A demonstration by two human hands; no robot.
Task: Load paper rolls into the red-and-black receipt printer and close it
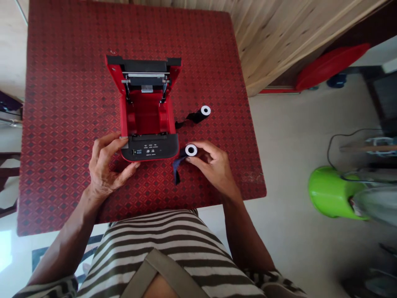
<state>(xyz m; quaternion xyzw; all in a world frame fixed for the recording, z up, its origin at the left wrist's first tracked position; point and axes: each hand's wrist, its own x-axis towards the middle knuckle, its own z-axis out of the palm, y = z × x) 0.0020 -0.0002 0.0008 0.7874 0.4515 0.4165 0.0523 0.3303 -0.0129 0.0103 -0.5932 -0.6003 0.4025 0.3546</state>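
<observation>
A red and black label printer [151,147] stands on the table with its lid [145,68] tipped up, showing the red bay inside. My left hand [107,165] holds the printer's front left corner, fingers on the side and top edge, thumb against the front. Pinched between the fingers of my right hand [214,159] is a ribbon roll [187,148] with a white core end facing up. Its loose dark tail [176,171] hangs beside the printer's right front corner. A second ribbon roll [198,116] lies farther back, its dark strip trailing toward the printer's right side.
Red patterned cloth covers the table [68,95]. Wood panelling [279,25] borders its far right side. On the floor to the right are a green plastic stool or bucket [328,192] and a cable. A red round object [331,66] leans farther back.
</observation>
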